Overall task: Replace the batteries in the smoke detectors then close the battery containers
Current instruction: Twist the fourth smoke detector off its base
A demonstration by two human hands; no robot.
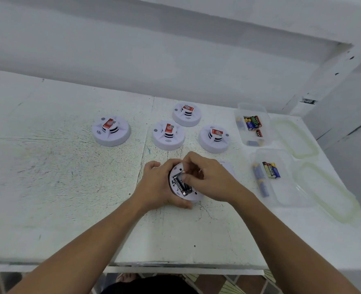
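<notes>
White table, left grip clasping upturned detector — right grip pinching its battery.

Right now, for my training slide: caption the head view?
Left hand holds an open smoke detector, right hand pinches at its batteries; four more detectors behind.

Matt white plastic detectors; rough painted table.

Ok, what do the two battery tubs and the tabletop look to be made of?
Far tub and near tub: clear, glossy plastic, seemingly; batteries show through the walls. Tabletop: likely painted wood or board, matt white, with speckled wear, cracks and a seam.
</notes>
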